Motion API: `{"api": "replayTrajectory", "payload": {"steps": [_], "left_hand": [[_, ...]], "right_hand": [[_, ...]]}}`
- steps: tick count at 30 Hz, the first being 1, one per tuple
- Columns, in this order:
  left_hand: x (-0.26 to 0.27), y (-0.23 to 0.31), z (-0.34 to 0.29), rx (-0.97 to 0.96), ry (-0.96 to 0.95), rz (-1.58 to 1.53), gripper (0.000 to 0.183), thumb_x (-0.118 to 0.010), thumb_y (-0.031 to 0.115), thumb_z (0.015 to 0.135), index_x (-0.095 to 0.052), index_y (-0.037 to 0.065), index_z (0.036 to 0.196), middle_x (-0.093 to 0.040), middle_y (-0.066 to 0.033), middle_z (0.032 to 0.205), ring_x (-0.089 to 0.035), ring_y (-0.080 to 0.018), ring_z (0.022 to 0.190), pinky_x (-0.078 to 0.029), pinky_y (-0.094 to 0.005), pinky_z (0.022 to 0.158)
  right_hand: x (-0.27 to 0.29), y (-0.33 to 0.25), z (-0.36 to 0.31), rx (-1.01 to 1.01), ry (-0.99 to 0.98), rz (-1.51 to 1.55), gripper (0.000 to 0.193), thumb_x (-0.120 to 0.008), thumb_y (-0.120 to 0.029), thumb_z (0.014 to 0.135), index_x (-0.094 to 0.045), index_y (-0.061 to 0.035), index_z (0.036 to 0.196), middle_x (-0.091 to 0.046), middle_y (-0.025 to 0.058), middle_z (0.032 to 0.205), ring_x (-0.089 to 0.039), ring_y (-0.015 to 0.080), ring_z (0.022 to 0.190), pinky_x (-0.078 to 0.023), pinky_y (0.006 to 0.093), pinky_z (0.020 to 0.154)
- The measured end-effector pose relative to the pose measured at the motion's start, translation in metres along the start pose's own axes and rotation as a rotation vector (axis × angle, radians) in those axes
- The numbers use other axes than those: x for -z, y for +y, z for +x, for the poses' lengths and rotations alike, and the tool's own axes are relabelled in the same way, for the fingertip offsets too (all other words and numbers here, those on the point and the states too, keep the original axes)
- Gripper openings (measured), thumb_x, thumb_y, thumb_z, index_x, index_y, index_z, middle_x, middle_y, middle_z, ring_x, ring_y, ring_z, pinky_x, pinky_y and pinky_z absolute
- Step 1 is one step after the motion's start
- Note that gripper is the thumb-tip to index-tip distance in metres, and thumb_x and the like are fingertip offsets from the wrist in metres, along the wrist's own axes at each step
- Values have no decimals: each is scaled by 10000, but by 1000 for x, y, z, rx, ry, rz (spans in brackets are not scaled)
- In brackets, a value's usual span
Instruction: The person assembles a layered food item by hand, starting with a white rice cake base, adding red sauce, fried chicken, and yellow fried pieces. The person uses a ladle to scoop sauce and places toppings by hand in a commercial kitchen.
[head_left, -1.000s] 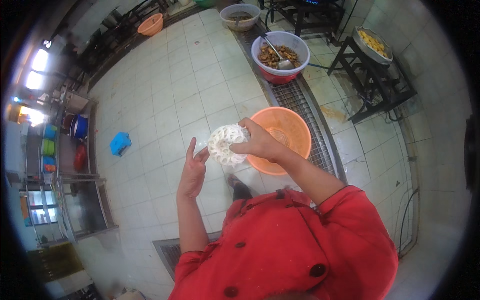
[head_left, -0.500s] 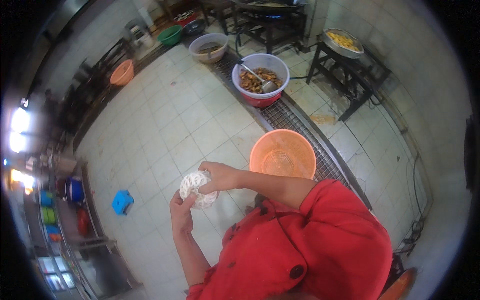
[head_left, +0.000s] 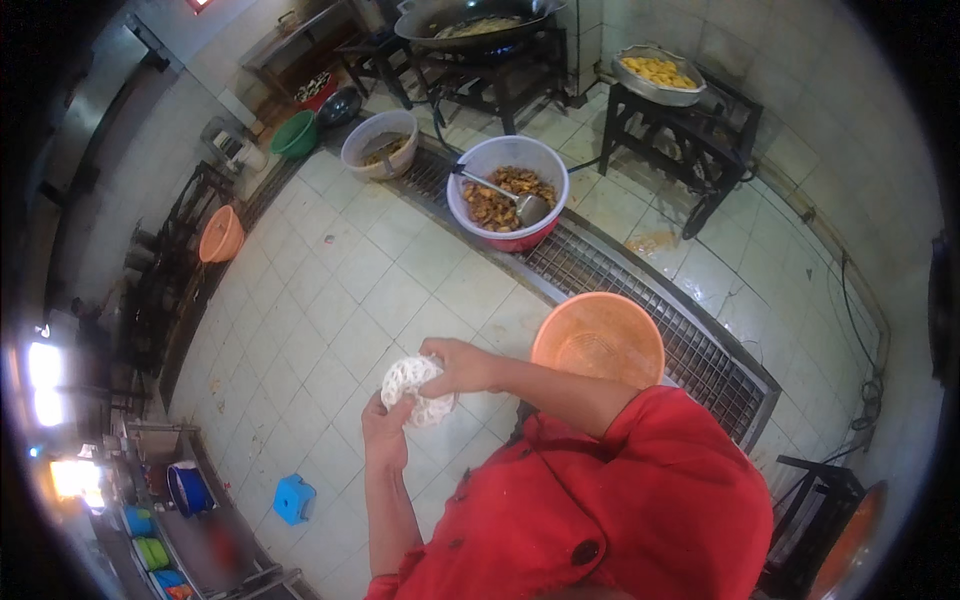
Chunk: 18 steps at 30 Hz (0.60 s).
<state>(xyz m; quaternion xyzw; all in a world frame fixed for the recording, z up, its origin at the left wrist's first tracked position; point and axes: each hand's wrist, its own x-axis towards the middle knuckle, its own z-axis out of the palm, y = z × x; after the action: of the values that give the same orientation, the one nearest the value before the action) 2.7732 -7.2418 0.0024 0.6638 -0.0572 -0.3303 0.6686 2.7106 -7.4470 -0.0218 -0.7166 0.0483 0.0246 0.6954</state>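
Observation:
A white, round, lacy thing full of holes is held in front of my red jacket; I cannot make out its exact kind. My left hand grips its lower left edge, thumb pressed on top. From the right, my right hand pinches it, with the fingers partly hidden behind. Close to my right forearm stands an orange plastic basket, its near rim partly covered by that arm.
Along the floor grate stand a white tub of brown food with a metal spatula and another pale tub. Black stands carry a wok and a bowl of yellow pieces. A blue stool is at left.
The view has shifted, so the basket and tubs sit differently in it. Both hands keep hold of the white lacy thing, which appears slightly turned.

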Motion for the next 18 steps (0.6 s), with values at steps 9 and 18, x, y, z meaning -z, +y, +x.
{"api": "replayTrajectory", "payload": {"steps": [9, 18], "left_hand": [[37, 58, 114, -30, 33, -64, 489, -673, 32, 869, -484, -63, 1310, -632, -138, 1209, -636, -222, 1084, -505, -340, 944], [191, 67, 260, 140, 460, -144, 656, -737, 190, 826, -460, 7, 1392, -568, -127, 1353, -524, -277, 1272, -309, -498, 1111]], "right_hand": [[25, -17, 139, 4, -92, -41, 726, -797, -382, 749, -519, -5, 1303, -543, 224, 1242, -553, 285, 1141, -444, 370, 997], [128, 107, 283, -341, -30, 234, 688, -636, -451, 920, -445, -53, 1447, -558, 172, 1360, -627, 318, 1151, -449, 426, 1032]]}}
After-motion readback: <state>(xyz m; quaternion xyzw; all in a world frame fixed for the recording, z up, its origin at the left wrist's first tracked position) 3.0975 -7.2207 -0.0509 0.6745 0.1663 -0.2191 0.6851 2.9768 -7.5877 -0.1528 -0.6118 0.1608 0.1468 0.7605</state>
